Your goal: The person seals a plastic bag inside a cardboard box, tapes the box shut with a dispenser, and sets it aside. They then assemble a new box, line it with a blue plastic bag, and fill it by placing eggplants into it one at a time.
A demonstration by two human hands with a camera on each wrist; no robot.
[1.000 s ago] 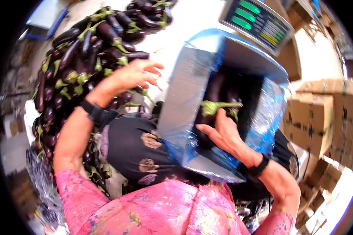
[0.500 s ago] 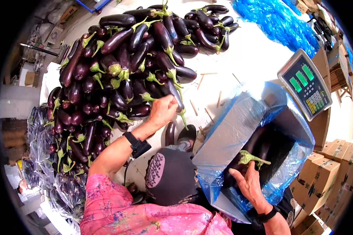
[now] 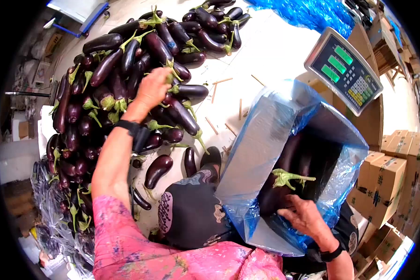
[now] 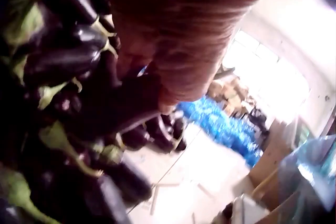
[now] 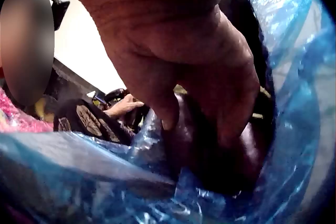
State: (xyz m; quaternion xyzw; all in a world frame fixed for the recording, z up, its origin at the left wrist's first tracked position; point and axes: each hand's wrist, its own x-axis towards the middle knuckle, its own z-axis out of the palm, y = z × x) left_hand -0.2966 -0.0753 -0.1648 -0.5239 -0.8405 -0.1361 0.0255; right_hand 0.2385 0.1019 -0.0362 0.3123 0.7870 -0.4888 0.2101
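Observation:
My left hand (image 3: 153,91) is over the eggplant heap at the left, its fingers curled onto an eggplant. In the left wrist view, that dark eggplant (image 4: 123,103) lies under the hand, with the thumb tip at its side. My right hand (image 3: 308,217) is inside a box (image 3: 254,140) lined with blue plastic film. Its thumb and fingers rest spread on an eggplant (image 3: 271,198) with a green stem, beside other eggplants. In the right wrist view, the fingers (image 5: 233,121) point down onto glossy dark skin; the depth of the box is in shadow.
A scale display (image 3: 344,70) with green readouts stands behind the box. Stacked cartons (image 3: 378,186) are at the right, blue plastic sheeting (image 3: 308,16) at the back. Loose eggplants (image 3: 158,171) and bits of stem lie on the floor near my knee (image 3: 191,210). Bagged eggplants (image 3: 56,210) are at the left.
My left hand has gone from beside the heap to its near edge, then farther in onto an eggplant. My right hand has drawn back slightly from the green stem. The head view has shifted.

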